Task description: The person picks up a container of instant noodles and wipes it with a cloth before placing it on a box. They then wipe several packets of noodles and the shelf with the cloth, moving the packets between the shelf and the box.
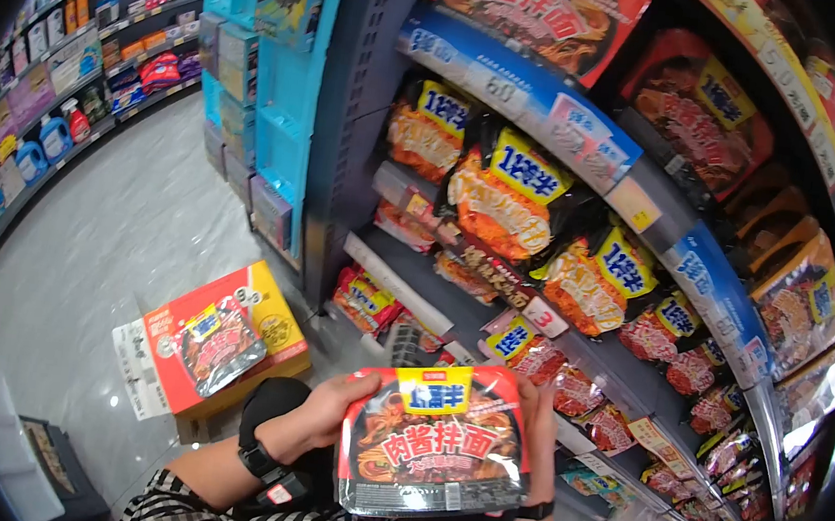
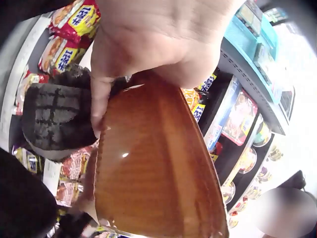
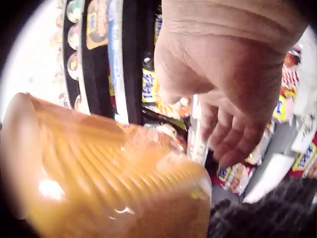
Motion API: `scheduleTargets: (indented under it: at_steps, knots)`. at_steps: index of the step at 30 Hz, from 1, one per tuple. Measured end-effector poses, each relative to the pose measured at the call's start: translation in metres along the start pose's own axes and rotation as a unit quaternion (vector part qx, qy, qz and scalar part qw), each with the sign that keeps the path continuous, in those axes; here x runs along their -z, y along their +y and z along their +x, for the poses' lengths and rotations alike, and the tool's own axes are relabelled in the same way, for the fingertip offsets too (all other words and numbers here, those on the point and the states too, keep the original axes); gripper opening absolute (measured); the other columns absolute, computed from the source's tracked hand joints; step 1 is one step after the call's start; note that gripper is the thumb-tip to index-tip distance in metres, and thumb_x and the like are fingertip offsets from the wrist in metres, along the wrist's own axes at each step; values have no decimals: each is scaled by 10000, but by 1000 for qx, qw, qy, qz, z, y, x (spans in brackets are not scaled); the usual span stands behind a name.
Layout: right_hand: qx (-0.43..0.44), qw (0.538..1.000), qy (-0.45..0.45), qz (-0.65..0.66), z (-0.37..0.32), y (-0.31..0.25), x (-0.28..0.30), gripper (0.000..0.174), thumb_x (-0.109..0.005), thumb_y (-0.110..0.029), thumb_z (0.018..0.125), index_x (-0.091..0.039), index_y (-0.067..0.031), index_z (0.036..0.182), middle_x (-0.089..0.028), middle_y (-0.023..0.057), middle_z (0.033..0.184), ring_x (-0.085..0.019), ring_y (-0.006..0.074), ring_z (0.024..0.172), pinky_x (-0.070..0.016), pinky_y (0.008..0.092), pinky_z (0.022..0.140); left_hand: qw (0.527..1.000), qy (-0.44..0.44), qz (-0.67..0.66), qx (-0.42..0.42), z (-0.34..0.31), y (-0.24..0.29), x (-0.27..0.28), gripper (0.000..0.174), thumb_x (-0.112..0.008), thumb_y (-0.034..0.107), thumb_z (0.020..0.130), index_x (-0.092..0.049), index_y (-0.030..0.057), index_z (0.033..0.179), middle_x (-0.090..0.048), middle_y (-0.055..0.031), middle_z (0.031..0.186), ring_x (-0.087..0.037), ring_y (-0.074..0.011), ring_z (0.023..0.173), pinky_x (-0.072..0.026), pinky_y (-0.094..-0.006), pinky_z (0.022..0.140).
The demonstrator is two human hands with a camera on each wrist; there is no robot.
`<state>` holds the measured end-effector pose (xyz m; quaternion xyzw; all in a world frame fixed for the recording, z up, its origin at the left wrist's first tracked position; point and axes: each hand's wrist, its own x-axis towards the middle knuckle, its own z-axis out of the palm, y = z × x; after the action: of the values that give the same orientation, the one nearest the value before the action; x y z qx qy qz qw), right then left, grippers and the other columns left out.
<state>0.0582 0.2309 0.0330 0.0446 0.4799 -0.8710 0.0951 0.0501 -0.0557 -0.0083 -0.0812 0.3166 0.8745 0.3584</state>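
Note:
I hold a rectangular instant noodle tray (image 1: 435,443) with a red, black and yellow printed lid, low in front of me. My left hand (image 1: 333,408) grips its left edge, thumb on the lid. My right hand (image 1: 541,418) grips its right edge near the top corner. The left wrist view shows the left hand (image 2: 148,44) over the tray's ribbed orange-brown underside (image 2: 153,168). From the right wrist, the right hand (image 3: 233,89) curls its fingers round the far side of the same tray (image 3: 109,173).
A shop shelf unit (image 1: 553,103) packed with noodle packets and trays rises right in front. An open red and yellow carton (image 1: 219,342) with one tray inside sits on the pale floor (image 1: 107,251) to my left. A blue display rack (image 1: 264,75) and far shelves (image 1: 39,124) line the aisle.

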Motion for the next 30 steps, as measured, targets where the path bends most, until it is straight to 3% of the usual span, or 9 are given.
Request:
scheduleTargets:
  at_steps: [3,8,10,12,14,16,18,22,30]
  knots:
    - [-108,972,-21,-208,-18,-30,-5,534,-409,-13,860,-394,48,1390,-549,125,1300,-536,180,1163,-427,304,980,995,42,69,-60,0,6,-12,412,-532,287,977,-537,-52,1211,-673,-135,1036,-679,-193,894,-554,-325,809]
    - [-133,945,-26,-299,-42,-54,-18,426,-577,-104,911,-484,66,1291,-591,106,1234,-578,149,1091,-455,296,950,982,-14,138,-125,10,-1,-20,420,-508,275,983,-518,-67,1227,-643,-155,1117,-660,-210,952,-546,-345,850]
    - [-203,938,-76,-271,-43,-55,-7,447,-593,-194,939,-487,35,1309,-595,73,1213,-581,117,1039,-480,277,894,984,-30,119,-127,6,2,-30,364,-537,235,977,-532,-19,1238,-639,-95,1111,-627,-132,949,-512,-275,846]
    - [-181,942,-66,-275,-47,-65,-15,410,-604,-192,931,-529,40,1261,-623,69,1164,-597,116,1002,-493,279,868,975,-32,172,-135,10,2,-26,412,-470,293,1004,-515,-28,1258,-635,-101,1122,-622,-156,993,-510,-298,860]
    - [-197,921,2,-335,-55,-91,-34,388,-617,-190,920,-552,39,1226,-639,71,1132,-606,116,984,-498,276,853,992,-26,43,-120,19,-1,-20,556,-376,426,1017,-489,-51,1279,-623,-110,1153,-614,-194,1042,-508,-332,873]
    - [-116,933,46,-338,-67,-115,-41,365,-620,-151,898,-566,40,1204,-647,72,1105,-615,120,958,-503,274,835,986,-55,41,-154,16,9,-29,750,-298,567,983,-399,-95,1322,-607,-119,1130,-627,-267,1025,-524,-391,857]
    - [28,957,83,-276,-72,-135,-46,348,-599,-122,892,-568,49,1194,-641,83,1123,-621,130,966,-507,282,836,983,-50,70,-160,18,14,-26,751,-329,547,988,-353,-121,1328,-599,-163,1076,-656,-301,934,-547,-390,809]
    - [236,914,180,-277,-77,-198,-75,373,-545,-146,922,-539,68,1227,-637,129,1135,-640,174,981,-522,308,841,979,-24,122,-162,22,4,-20,712,-385,498,993,-352,-140,1308,-591,-211,1042,-675,-309,841,-563,-372,754]
    - [287,919,129,-239,-24,-294,-114,357,-518,-227,978,-556,91,1136,-657,174,1077,-671,213,931,-554,337,804,983,45,108,-141,38,-10,-4,625,-463,416,986,-380,-134,1270,-607,-226,969,-678,-309,798,-566,-376,722]
